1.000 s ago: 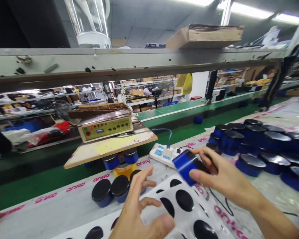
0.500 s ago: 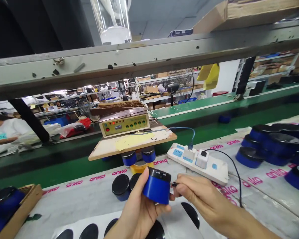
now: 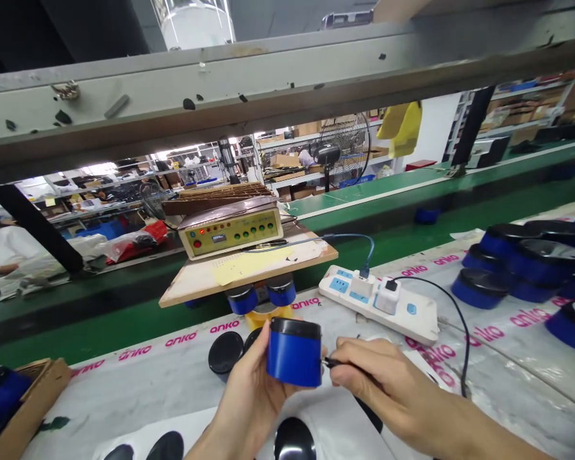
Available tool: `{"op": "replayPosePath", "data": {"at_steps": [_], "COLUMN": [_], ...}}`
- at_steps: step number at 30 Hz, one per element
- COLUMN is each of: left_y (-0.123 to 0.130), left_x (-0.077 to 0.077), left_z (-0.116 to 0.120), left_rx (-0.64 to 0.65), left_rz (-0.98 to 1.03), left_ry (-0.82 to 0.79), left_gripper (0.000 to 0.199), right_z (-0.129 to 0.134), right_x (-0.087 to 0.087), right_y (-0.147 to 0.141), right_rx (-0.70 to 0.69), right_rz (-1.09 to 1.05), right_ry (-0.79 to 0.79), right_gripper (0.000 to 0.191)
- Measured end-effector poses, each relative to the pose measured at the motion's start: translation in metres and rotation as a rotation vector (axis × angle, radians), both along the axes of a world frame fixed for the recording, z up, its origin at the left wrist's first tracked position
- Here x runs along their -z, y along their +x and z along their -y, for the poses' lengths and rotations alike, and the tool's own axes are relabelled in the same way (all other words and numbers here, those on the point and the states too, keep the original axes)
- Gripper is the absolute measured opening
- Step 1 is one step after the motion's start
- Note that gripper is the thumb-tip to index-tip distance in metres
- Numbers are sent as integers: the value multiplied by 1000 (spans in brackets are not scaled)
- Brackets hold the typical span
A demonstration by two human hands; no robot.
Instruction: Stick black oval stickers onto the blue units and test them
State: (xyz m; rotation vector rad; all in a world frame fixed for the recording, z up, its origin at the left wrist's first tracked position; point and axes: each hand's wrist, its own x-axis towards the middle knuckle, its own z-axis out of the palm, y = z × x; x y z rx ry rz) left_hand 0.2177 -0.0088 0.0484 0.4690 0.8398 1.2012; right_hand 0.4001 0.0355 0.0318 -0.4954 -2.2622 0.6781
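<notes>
My left hand (image 3: 249, 399) is wrapped round a short blue cylinder-shaped device (image 3: 294, 354) with a black top, held up above the bench. In my right hand (image 3: 388, 383), thumb and fingers pinch a black cable plug (image 3: 333, 362). Its metal tip points at the device's right side, touching it or very close; how far it sits in, if at all, I cannot tell. Behind my left hand stands a similar device with a black top (image 3: 225, 352). Round black discs (image 3: 294, 441) lie on a white sheet below my hands.
A white power strip (image 3: 424, 319) with plugged-in adapters and cables lies behind my right hand. A yellow-fronted control box (image 3: 232, 233) sits on a wooden board (image 3: 182, 291). Blue devices (image 3: 479, 289) cluster at right; a cardboard box (image 3: 33, 409) stands at left. A metal beam (image 3: 268, 70) crosses overhead.
The device has turned and tilted, so its ON/OFF lettering no longer shows. My right hand has moved slightly down and left, and the plug's metal tip now shows at the device's side.
</notes>
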Motion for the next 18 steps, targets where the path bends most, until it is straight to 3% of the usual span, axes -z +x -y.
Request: {"op": "replayPosePath", "data": {"at_steps": [6, 18], "left_y": [-2, -1], "left_x": [10, 1], "left_z": [4, 6], "left_rx": [89, 66], "left_rz": [-122, -177], "left_ry": [78, 52], "left_gripper": [58, 43], "right_z": [9, 8], "right_x": [0, -7], "right_y": [0, 5], "right_rx": [-72, -31], "right_rz": [33, -17], "right_ry": [80, 137], "right_gripper": [24, 31]}}
